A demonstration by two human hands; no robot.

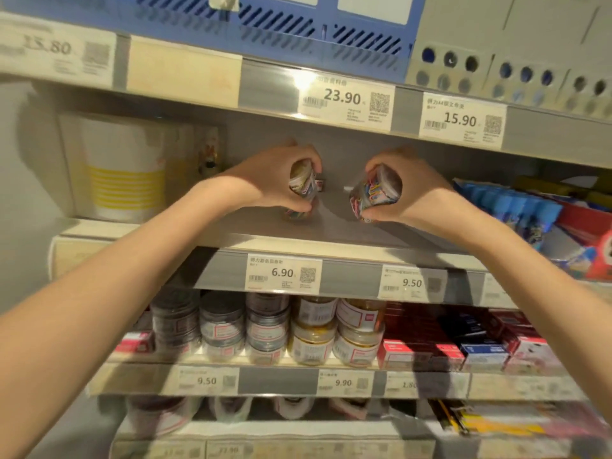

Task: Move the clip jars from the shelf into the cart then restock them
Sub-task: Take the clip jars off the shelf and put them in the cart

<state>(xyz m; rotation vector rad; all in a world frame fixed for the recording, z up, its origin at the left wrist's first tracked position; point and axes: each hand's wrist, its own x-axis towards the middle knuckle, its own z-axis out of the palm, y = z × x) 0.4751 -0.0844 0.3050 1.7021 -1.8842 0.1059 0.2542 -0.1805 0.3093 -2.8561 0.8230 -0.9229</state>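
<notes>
My arms are bare from the edge of view to the wrists, no sleeves showing. My left hand (275, 175) and right hand (409, 190) wear no gloves, rings, or watch.

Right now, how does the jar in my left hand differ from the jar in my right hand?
The left jar stands nearly upright, with another jar right under it; the right jar is tipped so its base faces the camera, and nothing sits beneath it. The left hand covers most of its jar; the right hand leaves more of its jar showing. Both are clear jars of coloured clips, held over the same shelf.
</notes>
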